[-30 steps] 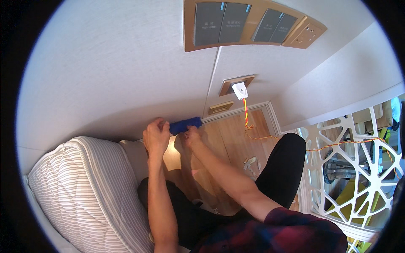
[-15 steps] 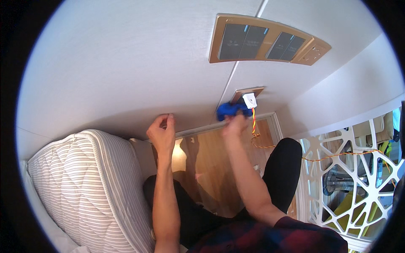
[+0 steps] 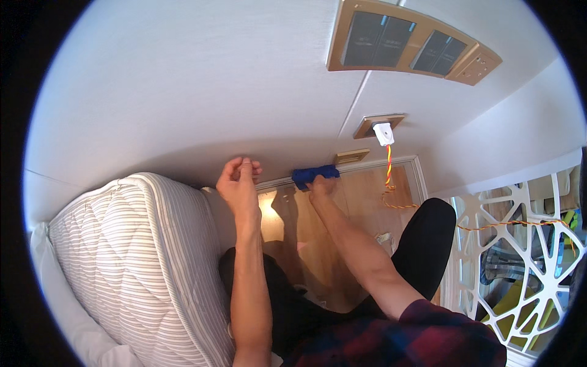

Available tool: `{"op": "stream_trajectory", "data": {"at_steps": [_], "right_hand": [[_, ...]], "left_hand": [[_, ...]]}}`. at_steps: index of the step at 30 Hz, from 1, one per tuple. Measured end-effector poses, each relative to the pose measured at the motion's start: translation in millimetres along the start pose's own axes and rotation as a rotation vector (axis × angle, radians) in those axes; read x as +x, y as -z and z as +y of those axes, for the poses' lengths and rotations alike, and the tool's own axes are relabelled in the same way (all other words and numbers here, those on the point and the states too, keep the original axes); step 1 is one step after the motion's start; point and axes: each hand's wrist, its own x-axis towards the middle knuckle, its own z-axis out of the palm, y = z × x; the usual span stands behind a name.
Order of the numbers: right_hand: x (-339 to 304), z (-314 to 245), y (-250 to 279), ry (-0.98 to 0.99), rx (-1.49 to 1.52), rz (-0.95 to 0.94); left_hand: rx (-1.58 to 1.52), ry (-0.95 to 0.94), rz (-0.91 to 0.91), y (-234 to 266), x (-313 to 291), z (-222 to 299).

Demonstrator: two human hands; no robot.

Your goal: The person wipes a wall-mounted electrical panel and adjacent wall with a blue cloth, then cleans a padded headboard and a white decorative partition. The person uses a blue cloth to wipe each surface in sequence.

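I am inside a home, and it seems to be a bedroom: a striped, quilted mattress (image 3: pixel 125 251) stands in the lower left of the frame, a golden-brown switch panel (image 3: pixel 417 43) is at the upper right, and the floor (image 3: pixel 367 214) is light wood.

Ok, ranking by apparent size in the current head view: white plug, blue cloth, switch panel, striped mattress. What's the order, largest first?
1. striped mattress
2. switch panel
3. blue cloth
4. white plug

1. A pale wall (image 3: pixel 202 85), split by a thin seam (image 3: pixel 355 103), carries a gold-framed switch panel (image 3: pixel 416 46).
2. Below lies a wooden floor (image 3: pixel 319 244) — one patch of light (image 3: pixel 269 211) shines on it.
3. A striped mattress (image 3: pixel 116 244) stands left — a white lattice screen (image 3: pixel 550 281), right.
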Motion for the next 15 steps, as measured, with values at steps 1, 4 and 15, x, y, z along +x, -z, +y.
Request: {"op": "stream_trajectory", "data": {"at_steps": [1, 4, 15], "right_hand": [[-21, -19, 0, 0.057, -0.009, 0.002], [-37, -12, -21, 0.034, -0.05, 0.144], [-110, 70, -88, -0.161, -0.014, -0.046]], "left_hand": [[-0.066, -0.018, 0.067, 3, -1, 1], [-0.242, -0.057, 0.168, 1, 1, 9], [-0.319, 0.067, 0.195, 5, -1, 9]]}}
